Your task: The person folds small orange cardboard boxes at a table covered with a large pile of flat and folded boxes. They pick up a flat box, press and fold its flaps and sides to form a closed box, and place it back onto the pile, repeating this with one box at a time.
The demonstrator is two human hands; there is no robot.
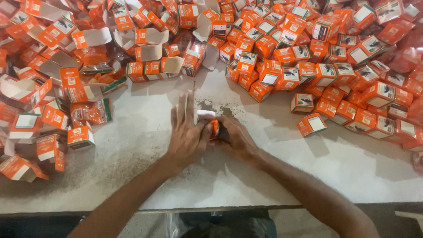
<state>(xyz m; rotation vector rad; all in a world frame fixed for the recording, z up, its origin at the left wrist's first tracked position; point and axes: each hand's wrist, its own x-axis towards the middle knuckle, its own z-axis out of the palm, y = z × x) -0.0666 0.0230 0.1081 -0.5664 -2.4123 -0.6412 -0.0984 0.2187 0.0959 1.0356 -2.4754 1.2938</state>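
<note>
Both hands meet at the middle of the white table (273,176), closed together around one small orange carton (213,128). The left hand (187,134) lies flat-fingered over the carton's near side, fingers stretched forward and only the thumb curled in against it. The right hand (235,136) wraps the far side, its fingers bent under and mostly out of sight, so how tightly it grips cannot be told. Of the carton itself only a sliver of orange and a pale open flap (205,115) standing above the knuckles show; its shape below that is hidden by the palms.

Left of the hands spreads a heap of opened cartons (66,83), flaps loose and pale insides showing. To the right and above lies a denser pile of closed boxes (335,66), orange with dark and white panels; the printing is too blurred to make out. Both heaps run past the picture's edges. A dark gritty patch (213,105) marks the tabletop just beyond the fingertips.
</note>
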